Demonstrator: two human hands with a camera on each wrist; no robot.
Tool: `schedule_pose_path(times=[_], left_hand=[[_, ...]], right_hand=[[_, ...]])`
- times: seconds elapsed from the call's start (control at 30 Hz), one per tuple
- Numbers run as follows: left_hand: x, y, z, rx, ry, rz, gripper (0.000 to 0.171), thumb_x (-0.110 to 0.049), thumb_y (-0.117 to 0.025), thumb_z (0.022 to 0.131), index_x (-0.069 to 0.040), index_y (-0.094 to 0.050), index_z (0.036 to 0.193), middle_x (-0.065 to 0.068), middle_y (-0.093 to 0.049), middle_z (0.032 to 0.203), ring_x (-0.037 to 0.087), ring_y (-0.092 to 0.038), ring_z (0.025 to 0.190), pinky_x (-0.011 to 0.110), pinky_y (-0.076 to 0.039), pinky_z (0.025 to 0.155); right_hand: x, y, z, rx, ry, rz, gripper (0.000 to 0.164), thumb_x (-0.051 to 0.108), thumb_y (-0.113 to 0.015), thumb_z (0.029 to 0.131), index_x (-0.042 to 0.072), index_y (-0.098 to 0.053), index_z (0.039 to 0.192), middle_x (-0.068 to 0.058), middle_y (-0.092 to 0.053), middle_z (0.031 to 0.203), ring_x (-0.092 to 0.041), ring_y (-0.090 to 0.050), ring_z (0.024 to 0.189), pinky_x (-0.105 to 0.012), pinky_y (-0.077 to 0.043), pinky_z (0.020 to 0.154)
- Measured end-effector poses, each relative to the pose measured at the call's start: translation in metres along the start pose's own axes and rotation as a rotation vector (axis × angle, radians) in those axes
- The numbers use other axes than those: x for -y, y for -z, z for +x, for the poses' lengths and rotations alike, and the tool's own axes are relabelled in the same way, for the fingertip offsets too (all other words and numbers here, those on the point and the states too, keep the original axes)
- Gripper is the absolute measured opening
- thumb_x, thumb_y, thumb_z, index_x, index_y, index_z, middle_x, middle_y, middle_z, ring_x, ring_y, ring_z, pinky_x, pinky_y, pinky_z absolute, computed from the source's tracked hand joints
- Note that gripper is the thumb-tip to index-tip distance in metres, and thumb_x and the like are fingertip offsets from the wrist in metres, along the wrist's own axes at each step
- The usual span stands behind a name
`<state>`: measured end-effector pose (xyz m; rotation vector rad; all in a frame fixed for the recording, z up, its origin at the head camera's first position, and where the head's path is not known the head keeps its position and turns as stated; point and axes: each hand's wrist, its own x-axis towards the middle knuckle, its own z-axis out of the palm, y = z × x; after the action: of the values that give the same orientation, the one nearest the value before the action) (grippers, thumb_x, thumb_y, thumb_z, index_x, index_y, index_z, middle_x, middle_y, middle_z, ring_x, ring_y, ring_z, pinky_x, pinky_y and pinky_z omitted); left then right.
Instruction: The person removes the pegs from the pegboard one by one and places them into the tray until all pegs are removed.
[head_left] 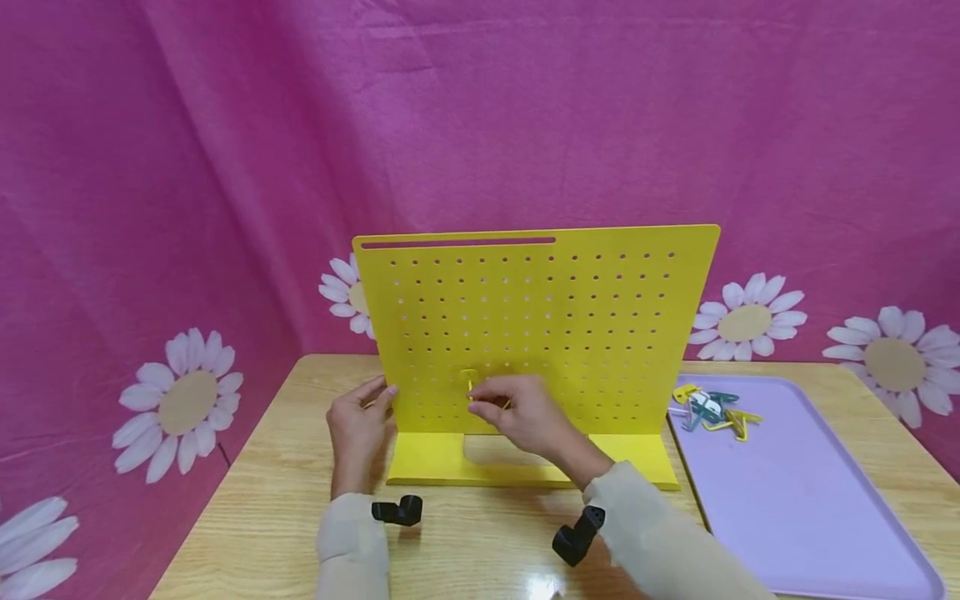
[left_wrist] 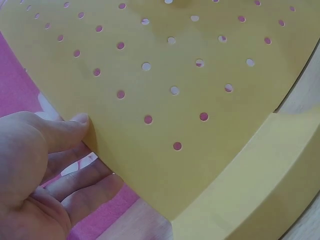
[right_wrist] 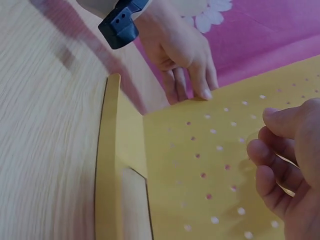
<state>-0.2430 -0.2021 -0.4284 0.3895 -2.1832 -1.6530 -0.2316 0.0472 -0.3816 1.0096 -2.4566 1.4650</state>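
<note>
A yellow pegboard (head_left: 450,292) stands upright on its yellow base (head_left: 427,458). My left hand (head_left: 356,429) grips its lower left edge; in the left wrist view the thumb (left_wrist: 70,131) lies on the front face and the other fingers are behind the edge. At the lower middle of the board, my right hand (head_left: 528,417) pinches a yellow hook (head_left: 470,382), whose top lies against the board. Whether the hook sits in the holes cannot be told. The right wrist view shows the curled fingers (right_wrist: 272,160) covering most of the hook.
Right of the board lies a lilac tray (head_left: 810,492) on the wooden table (head_left: 262,508). Several loose hooks (head_left: 705,408) in yellow, green and white are heaped at its far left corner. A magenta cloth (head_left: 480,117) with daisies hangs behind.
</note>
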Motion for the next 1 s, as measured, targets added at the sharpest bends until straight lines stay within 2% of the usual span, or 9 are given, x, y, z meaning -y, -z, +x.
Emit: schedule_pose_path(times=[0.27, 0.53, 0.73, 1.0], left_hand=[[0.001, 0.001, 0.000, -0.011, -0.002, 0.000, 0.025, -0.012, -0.074, 0.093, -0.006, -0.075, 0.117, 0.014, -0.072, 0.112, 0.026, -0.068, 0.101, 0.031, -0.061, 0.077], [-0.001, 0.001, -0.001, 0.000, 0.029, -0.019, 0.027, -0.012, -0.073, 0.093, -0.005, -0.074, 0.120, 0.014, -0.071, 0.115, 0.028, -0.067, 0.104, 0.032, -0.060, 0.079], [-0.002, 0.001, -0.001, -0.001, 0.029, -0.015, 0.028, -0.012, -0.073, 0.094, -0.005, -0.073, 0.120, 0.015, -0.070, 0.116, 0.029, -0.068, 0.103, 0.034, -0.060, 0.080], [-0.002, 0.000, -0.001, -0.005, 0.016, -0.012, 0.028, -0.012, -0.073, 0.093, -0.005, -0.073, 0.120, 0.015, -0.071, 0.115, 0.028, -0.068, 0.103, 0.033, -0.060, 0.079]], right_hand=[[-0.003, 0.030, -0.024, -0.030, 0.024, -0.049, 0.008, 0.006, -0.072, 0.093, 0.007, -0.078, 0.098, 0.000, -0.072, 0.091, -0.011, -0.060, 0.069, -0.027, -0.057, 0.057], [-0.013, 0.059, -0.054, -0.107, -0.055, -0.084, 0.009, 0.006, -0.073, 0.091, 0.008, -0.078, 0.098, 0.002, -0.072, 0.089, -0.014, -0.061, 0.067, -0.027, -0.055, 0.053], [-0.023, 0.076, -0.073, -0.175, -0.074, -0.151, 0.009, 0.006, -0.076, 0.089, 0.010, -0.079, 0.097, 0.004, -0.072, 0.087, -0.011, -0.058, 0.065, -0.026, -0.052, 0.050], [-0.030, 0.094, -0.095, -0.278, -0.003, -0.188, 0.012, 0.000, -0.077, 0.086, 0.009, -0.079, 0.094, 0.004, -0.072, 0.083, -0.010, -0.062, 0.063, -0.025, -0.052, 0.047]])
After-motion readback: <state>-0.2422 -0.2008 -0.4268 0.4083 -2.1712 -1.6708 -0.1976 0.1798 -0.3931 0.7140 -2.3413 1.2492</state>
